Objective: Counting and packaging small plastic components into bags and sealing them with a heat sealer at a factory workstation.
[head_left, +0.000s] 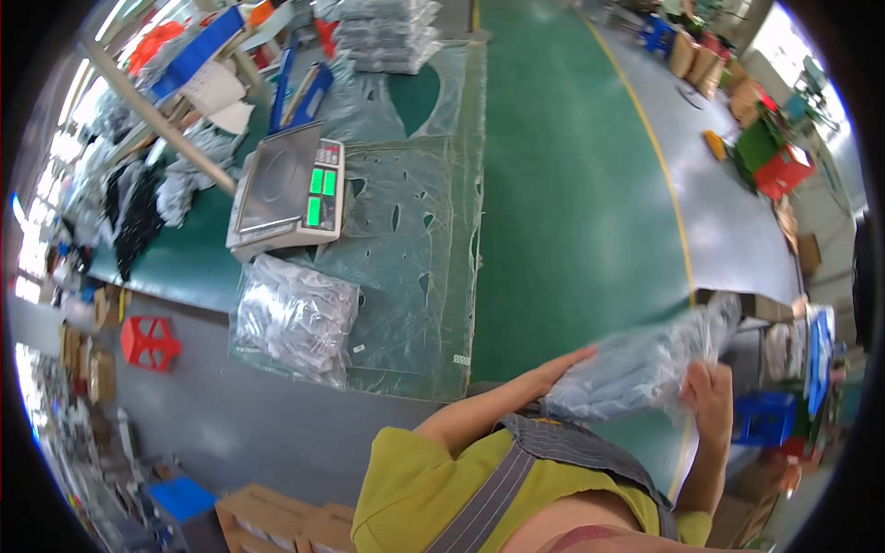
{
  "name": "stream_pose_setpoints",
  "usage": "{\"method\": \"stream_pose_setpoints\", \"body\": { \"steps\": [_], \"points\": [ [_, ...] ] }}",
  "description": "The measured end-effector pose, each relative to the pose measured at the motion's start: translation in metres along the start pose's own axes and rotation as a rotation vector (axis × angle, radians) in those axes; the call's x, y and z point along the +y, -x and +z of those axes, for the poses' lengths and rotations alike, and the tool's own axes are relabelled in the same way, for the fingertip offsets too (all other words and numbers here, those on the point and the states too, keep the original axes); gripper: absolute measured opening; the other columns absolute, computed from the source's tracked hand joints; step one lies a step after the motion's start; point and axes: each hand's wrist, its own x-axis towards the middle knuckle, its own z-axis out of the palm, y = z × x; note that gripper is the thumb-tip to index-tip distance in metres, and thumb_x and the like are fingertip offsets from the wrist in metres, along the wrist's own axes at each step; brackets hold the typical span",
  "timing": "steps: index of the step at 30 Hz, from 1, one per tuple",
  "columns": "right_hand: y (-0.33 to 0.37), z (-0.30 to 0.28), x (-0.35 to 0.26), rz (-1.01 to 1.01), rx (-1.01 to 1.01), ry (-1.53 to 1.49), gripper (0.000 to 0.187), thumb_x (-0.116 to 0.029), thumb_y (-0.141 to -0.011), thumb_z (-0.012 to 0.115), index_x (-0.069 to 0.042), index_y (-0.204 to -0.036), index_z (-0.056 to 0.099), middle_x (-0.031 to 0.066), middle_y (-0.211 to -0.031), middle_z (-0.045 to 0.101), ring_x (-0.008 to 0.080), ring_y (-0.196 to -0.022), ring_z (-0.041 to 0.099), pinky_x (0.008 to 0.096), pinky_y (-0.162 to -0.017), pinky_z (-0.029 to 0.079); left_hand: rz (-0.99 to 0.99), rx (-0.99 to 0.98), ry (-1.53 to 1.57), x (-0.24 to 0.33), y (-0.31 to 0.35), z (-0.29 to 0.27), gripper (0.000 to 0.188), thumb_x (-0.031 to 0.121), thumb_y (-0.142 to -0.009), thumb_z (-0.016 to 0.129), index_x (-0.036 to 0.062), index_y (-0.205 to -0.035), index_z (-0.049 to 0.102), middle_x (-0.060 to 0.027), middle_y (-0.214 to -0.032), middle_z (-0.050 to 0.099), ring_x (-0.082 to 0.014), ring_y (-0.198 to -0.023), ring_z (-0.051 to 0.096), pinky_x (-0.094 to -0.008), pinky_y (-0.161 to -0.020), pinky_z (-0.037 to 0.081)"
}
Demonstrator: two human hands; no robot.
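Observation:
A clear plastic bag (622, 373) packed with grey items is held in front of my body, to the right of the table. My left hand (564, 365) supports the bag at its left end, its fingers partly hidden behind the plastic. At the other end, my right hand (708, 387) is closed on the bag's crinkled edge. What exactly the grey items are cannot be made out through the shiny film.
A digital scale (290, 189) with lit green displays stands on the plastic-covered table (396, 304). Another filled bag (297, 318) lies at the table's near edge. Stacked bags (385, 35) rest farther back. A red stool (150, 343) and cardboard boxes (277, 516) stand on the floor.

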Motion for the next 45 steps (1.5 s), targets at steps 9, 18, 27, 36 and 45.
{"method": "stream_pose_setpoints", "body": {
  "steps": [9, 18, 27, 36, 45],
  "points": [
    [-0.298, 0.059, -0.105, -0.3, -0.641, -0.153, 0.039, -0.031, -0.096, 0.056, -0.008, -0.064, 0.058, -0.0052, -0.059, 0.048, 0.0032, -0.053, 0.042, 0.0221, -0.048, 0.032, 1.216, 0.98, -0.19, 0.196, 0.147, 0.05, 0.058, 0.043, -0.089, 0.069, 0.0016, -0.127, 0.054, -0.0101, -0.119, 0.061, -0.0198, -0.11, 0.058, -0.0349, -0.09, 0.049],
    [-0.462, 0.317, -0.275, -0.543, -1.148, -0.137, 0.036, -0.036, -0.095, 0.059, -0.008, -0.073, 0.065, -0.005, -0.063, 0.051, 0.0059, -0.055, 0.047, 0.0238, -0.049, 0.037, 1.673, 1.259, -0.091, 0.343, 0.333, 0.021, 0.046, 0.037, -0.086, 0.074, 0.0017, -0.113, 0.063, -0.0048, -0.1, 0.065, -0.0136, -0.087, 0.062, -0.0282, -0.079, 0.05],
    [-0.562, 0.547, -0.331, -0.618, -1.359, 0.066, 0.04, -0.04, -0.094, 0.059, -0.006, -0.073, 0.067, 0.0014, -0.068, 0.061, 0.0108, -0.06, 0.054, 0.0289, -0.053, 0.043, 1.555, 1.92, -0.062, 0.428, 0.389, -0.032, 0.051, 0.048, -0.084, 0.073, 0.001, -0.1, 0.065, 0.0008, -0.079, 0.057, -0.01, -0.068, 0.049, -0.0259, -0.063, 0.041],
    [-0.593, 0.587, -0.433, -1.481, -1.19, -0.107, 0.018, -0.025, -0.092, 0.064, -0.008, -0.1, 0.065, 0.0132, -0.097, 0.063, 0.0359, -0.088, 0.063, 0.0409, -0.072, 0.049, 1.327, 2.789, -1.068, 0.529, 0.407, 0.083, 0.048, 0.025, -0.088, 0.07, -0.0016, -0.125, 0.056, -0.019, -0.119, 0.06, -0.0287, -0.105, 0.061, -0.039, -0.092, 0.049],
    [-0.502, 0.655, -0.524, -1.775, -0.584, -0.86, 0.026, -0.006, -0.08, 0.07, -0.008, -0.106, 0.068, 0.0071, -0.114, 0.062, 0.0283, -0.108, 0.057, 0.0397, -0.092, 0.045, 2.14, 1.571, -0.048, 0.626, 0.448, 0.094, 0.03, 0.019, -0.091, 0.068, -0.0002, -0.112, 0.06, -0.008, -0.11, 0.066, -0.015, -0.097, 0.065, -0.0318, -0.084, 0.052]
  ]
}}
